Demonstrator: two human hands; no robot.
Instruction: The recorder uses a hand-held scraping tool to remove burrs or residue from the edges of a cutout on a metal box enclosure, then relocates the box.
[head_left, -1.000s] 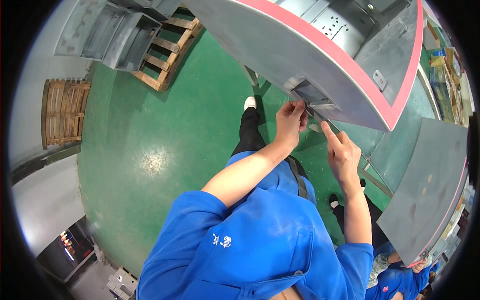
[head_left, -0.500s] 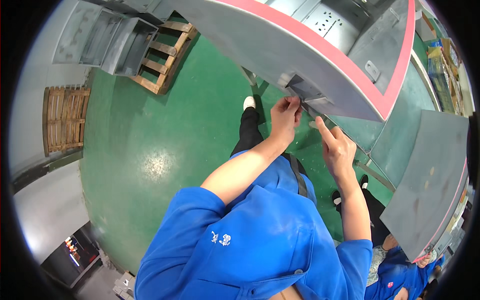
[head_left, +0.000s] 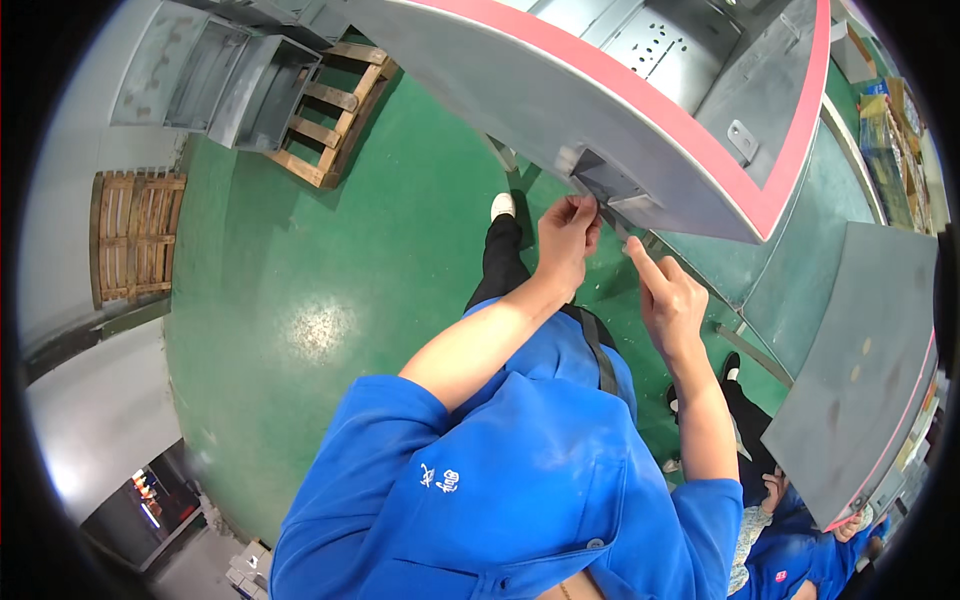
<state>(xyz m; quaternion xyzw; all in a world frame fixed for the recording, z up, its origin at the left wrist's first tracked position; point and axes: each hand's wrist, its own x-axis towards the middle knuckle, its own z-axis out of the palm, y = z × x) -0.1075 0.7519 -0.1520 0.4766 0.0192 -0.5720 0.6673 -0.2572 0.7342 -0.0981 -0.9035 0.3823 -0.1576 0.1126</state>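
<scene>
A large grey sheet-metal cabinet (head_left: 540,95) with a pink-red border stands before me, its near side facing my hands. A rectangular cutout (head_left: 605,178) is in that side. Just below the cutout, my left hand (head_left: 566,242) is closed in a pinch at one end of a thin grey strip (head_left: 616,226). The strip runs down toward my right hand (head_left: 672,305). That hand has its index finger stretched to the strip's lower end and the other fingers curled in. Whether the right fingers grip anything is too small to make out.
A grey-green work surface (head_left: 800,270) lies to the right, with a grey panel (head_left: 850,350) beside it. A co-worker in blue (head_left: 800,545) is at lower right. Wooden pallets (head_left: 135,238) and grey metal boxes (head_left: 262,95) stand at left on the green floor (head_left: 260,270).
My right index fingertip has shifted slightly up and left, onto the strip's lower end. My left hand keeps its pinch, nearly in place. The co-worker's arm and legs have moved a little.
</scene>
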